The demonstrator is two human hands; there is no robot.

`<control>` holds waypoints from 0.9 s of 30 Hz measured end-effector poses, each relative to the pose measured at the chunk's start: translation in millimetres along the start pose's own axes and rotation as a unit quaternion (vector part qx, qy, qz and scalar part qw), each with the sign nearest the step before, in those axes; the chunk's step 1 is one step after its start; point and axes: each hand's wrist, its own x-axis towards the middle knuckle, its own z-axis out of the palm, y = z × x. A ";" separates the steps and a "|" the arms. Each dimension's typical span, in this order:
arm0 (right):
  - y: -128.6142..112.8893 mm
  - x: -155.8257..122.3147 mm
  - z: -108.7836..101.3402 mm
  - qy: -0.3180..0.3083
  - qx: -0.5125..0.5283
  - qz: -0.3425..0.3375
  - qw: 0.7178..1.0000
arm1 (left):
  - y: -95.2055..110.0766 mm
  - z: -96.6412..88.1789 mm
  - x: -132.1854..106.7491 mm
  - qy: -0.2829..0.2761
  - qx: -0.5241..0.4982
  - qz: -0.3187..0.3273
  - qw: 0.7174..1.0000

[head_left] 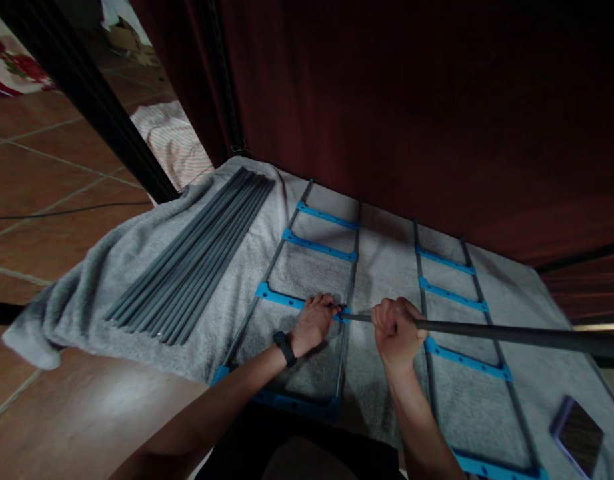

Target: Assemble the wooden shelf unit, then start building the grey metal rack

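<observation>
The left hand point(314, 325) touches a blue crossbar's point(281, 298) right end; whether it pinches, I cannot tell. The right hand point(399, 331) clenches a grey rod point(507, 333), its tip at that end, its length running rightward beyond the fist.

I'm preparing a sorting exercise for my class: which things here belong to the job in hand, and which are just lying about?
Job in hand:
grey tube in right hand
blue-barred frame at left hand
second blue-barred frame
tube bundle

Apparently lying about:
phone
striped cloth
floor cable
</observation>
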 end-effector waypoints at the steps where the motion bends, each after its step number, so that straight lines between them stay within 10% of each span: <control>1: -0.1 -1.8 -0.4 0.000 0.001 -0.001 1.000 | 0.2 -0.5 0.3 -0.003 0.002 0.000 1.000; 27: 6.5 27.7 3.5 -0.022 -0.005 0.070 0.997 | 2.9 6.4 6.5 0.000 -0.019 0.021 1.000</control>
